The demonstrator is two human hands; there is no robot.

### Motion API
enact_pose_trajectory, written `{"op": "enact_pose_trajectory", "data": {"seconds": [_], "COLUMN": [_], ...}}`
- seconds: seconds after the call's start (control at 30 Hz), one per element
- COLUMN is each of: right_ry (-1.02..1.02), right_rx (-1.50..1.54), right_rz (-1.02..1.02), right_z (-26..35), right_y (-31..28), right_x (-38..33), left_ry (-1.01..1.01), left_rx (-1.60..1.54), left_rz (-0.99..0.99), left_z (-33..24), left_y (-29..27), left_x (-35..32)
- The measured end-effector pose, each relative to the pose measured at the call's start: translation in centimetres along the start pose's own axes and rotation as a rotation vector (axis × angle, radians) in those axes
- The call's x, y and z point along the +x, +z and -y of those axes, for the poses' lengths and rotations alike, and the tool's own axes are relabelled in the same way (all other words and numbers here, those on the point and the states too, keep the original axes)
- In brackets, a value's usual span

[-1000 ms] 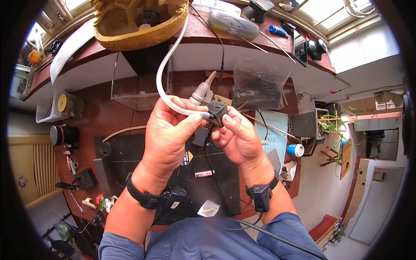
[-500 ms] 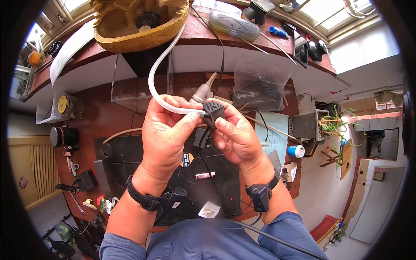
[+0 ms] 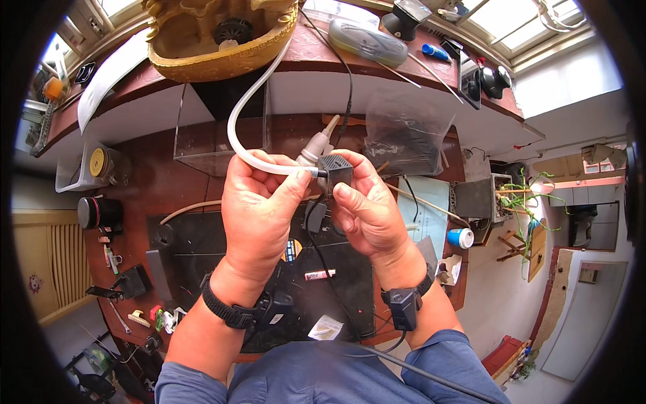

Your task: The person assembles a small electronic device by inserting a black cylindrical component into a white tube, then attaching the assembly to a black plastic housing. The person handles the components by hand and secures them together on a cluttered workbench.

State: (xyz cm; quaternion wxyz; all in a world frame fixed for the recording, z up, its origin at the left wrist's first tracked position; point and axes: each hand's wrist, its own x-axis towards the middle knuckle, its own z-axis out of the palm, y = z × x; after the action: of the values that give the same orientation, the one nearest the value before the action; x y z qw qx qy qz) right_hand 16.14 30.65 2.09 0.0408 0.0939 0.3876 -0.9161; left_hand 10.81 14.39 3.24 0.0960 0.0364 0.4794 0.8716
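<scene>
yellow-lidded jar [image 3: 108,163], table [image 3: 134,198] left | blue-and-white container [image 3: 460,238], table right | blue tube [image 3: 436,52] on shelf [image 3: 316,57]

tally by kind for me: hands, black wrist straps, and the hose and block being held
Hands: 2, left hand and right hand
Black wrist straps: 2, left strap and right strap
Held white hose: 1
Held black block: 1
Total: 6

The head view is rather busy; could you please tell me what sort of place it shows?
Probably a home workroom, though I cannot be certain: a cluttered wooden table with a black mat on it, a bright window beyond, and a pale slatted panel at the left.
</scene>
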Motion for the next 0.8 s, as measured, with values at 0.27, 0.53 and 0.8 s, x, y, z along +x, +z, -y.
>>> {"op": "enact_pose_trajectory", "data": {"seconds": [0.27,0.53,0.8], "right_ry": [-0.037,-0.051,-0.047], "right_rx": [-0.094,-0.204,-0.236], "right_rz": [0.010,-0.008,0.012], "right_z": [0.0,0.6,0.6], "right_y": [0.2,0.3,0.8], "right_x": [0.3,0.3,0.5], "left_ry": [-0.009,-0.088,-0.092], "left_rx": [-0.017,0.043,0.063], "left_rz": [0.011,0.023,0.031], "left_z": [0.2,-0.6,-0.8], "left_y": [0.1,-0.1,0.0], "left_x": [-0.1,0.3,0.5]}}
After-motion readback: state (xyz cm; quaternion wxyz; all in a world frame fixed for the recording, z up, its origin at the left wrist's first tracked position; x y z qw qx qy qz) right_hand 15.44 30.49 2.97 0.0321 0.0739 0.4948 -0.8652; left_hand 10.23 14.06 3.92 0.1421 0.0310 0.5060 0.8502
